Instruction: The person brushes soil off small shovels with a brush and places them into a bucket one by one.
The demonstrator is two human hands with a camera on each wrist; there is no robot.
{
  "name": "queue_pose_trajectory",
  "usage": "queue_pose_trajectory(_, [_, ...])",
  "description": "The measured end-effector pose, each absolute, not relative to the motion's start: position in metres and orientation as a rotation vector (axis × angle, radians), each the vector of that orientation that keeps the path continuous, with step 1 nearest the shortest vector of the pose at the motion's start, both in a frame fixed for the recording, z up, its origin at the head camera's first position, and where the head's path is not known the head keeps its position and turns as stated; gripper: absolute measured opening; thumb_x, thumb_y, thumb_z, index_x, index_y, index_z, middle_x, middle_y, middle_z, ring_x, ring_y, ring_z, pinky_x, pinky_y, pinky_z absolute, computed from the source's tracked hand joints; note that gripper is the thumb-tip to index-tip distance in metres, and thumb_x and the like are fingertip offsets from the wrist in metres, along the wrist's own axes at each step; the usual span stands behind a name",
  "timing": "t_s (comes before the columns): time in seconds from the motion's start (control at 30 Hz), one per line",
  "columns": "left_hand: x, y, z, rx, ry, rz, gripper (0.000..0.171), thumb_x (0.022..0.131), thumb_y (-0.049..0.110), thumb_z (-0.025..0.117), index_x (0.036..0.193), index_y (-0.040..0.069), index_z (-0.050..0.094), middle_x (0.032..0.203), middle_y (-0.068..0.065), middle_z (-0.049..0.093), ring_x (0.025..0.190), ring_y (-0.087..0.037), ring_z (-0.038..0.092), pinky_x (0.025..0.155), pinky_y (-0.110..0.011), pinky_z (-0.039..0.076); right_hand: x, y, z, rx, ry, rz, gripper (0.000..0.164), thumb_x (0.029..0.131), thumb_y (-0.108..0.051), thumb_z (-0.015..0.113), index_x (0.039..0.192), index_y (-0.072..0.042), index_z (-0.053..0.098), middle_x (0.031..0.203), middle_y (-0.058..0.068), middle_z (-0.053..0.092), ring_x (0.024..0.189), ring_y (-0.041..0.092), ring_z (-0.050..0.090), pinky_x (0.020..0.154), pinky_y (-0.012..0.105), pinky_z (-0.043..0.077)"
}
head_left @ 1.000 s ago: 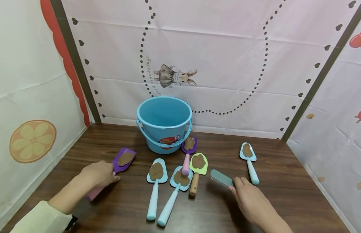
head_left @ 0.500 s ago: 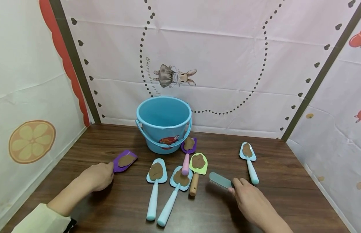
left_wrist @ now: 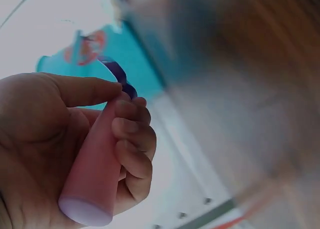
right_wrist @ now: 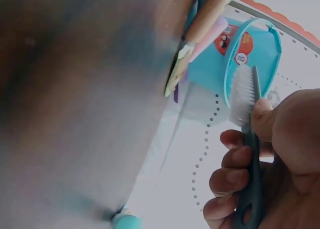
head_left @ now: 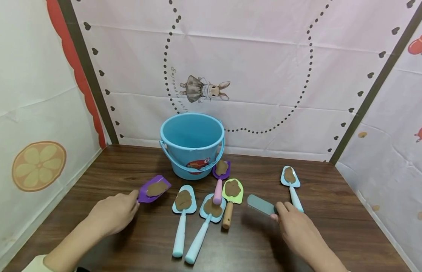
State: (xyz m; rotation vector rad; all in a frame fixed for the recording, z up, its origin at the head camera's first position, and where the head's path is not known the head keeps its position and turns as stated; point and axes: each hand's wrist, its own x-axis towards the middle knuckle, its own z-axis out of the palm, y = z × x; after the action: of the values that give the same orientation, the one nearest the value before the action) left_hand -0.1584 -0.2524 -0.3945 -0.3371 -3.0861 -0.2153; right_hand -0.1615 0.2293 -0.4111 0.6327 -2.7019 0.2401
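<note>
My left hand grips the pink handle of a small shovel with a purple blade; a brown patch lies on that blade. In the left wrist view the fingers curl round the handle. My right hand holds a grey-green brush by its handle, its white bristles showing in the right wrist view. Between the hands lie two light-blue shovels, a green shovel with a wooden handle, and another purple shovel with a pink handle. Each blade bears a brown patch.
A blue bucket stands at the back of the brown wooden table, its handle hanging in front. Another light-blue shovel lies at the right, beyond my right hand. Printed cloth walls off the back and sides.
My left hand has raised the purple shovel a little and shifted it right, towards the light-blue shovels. The brush in my right hand has turned slightly, with the hand staying nearly in place.
</note>
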Motion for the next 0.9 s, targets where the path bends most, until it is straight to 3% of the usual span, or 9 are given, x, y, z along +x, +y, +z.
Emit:
queue_pose_trajectory(0.07, [-0.151, -0.241, -0.386, -0.377, -3.025, -0.222, 0.017, 0.102, 0.022, 0.057, 0.088, 0.015, 0.05, 0.063, 0.003, 0.046, 0.054, -0.016, 0.048, 0.045, -0.038, 0.04, -0.163, 0.227, -0.406, 0.643, -2.641, 0.223, 0.022, 0.093, -0.02, 0.073, 0.091, -0.013, 0.052, 0.076, -0.007, 0.039, 0.063, 0.008, 0.035, 0.053, 0.024, 0.035])
queue_pose_trajectory(0.23, [-0.139, -0.21, -0.37, -0.48, -2.897, -0.2, 0.017, 0.102, 0.029, 0.06, 0.089, 0.023, 0.052, 0.064, 0.01, 0.042, 0.054, -0.009, 0.042, 0.045, -0.03, 0.035, -0.166, 0.206, -0.384, 0.658, -2.543, 0.247, 0.022, 0.092, -0.02, 0.073, 0.097, -0.008, 0.055, 0.077, -0.003, 0.041, 0.063, 0.009, 0.037, 0.052, 0.024, 0.036])
queue_pose_trajectory(0.33, [-0.138, -0.191, -0.367, -0.508, -2.797, -0.13, 0.009, 0.1, 0.033, 0.064, 0.097, 0.025, 0.063, 0.069, 0.012, 0.052, 0.057, -0.008, 0.051, 0.045, -0.028, 0.038, -0.167, 0.186, -0.37, 0.69, -2.501, 0.31, 0.021, 0.094, -0.02, 0.07, 0.097, -0.007, 0.054, 0.078, -0.003, 0.041, 0.064, 0.009, 0.038, 0.053, 0.023, 0.037])
queue_pose_trajectory(0.43, [-0.14, -0.174, -0.367, -0.531, -2.656, -0.04, 0.014, 0.096, 0.037, 0.069, 0.106, 0.026, 0.069, 0.071, 0.008, 0.057, 0.058, -0.013, 0.057, 0.044, -0.028, 0.039, -0.166, 0.164, -0.361, 0.723, -2.5, 0.364, 0.019, 0.098, -0.022, 0.066, 0.096, -0.009, 0.053, 0.079, -0.003, 0.042, 0.065, 0.009, 0.039, 0.055, 0.022, 0.038])
queue_pose_trajectory(0.63, [-0.148, -0.142, -0.374, -0.56, -2.391, 0.05, 0.026, 0.09, 0.038, 0.077, 0.107, 0.02, 0.068, 0.072, -0.002, 0.058, 0.061, -0.023, 0.057, 0.045, -0.031, 0.038, -0.163, 0.124, -0.356, 0.739, -2.527, 0.33, 0.023, 0.1, -0.028, 0.062, 0.097, -0.007, 0.055, 0.076, -0.002, 0.04, 0.061, 0.011, 0.036, 0.051, 0.022, 0.035])
queue_pose_trajectory(0.9, [-0.151, -0.104, -0.368, -0.452, -2.277, -0.024, 0.025, 0.088, 0.031, 0.08, 0.091, 0.01, 0.066, 0.079, -0.009, 0.058, 0.064, -0.026, 0.054, 0.046, -0.033, 0.034, -0.16, 0.097, -0.36, 0.641, -2.381, 0.248, 0.036, 0.1, -0.036, 0.059, 0.084, -0.006, 0.049, 0.068, 0.001, 0.031, 0.055, 0.013, 0.029, 0.049, 0.026, 0.028])
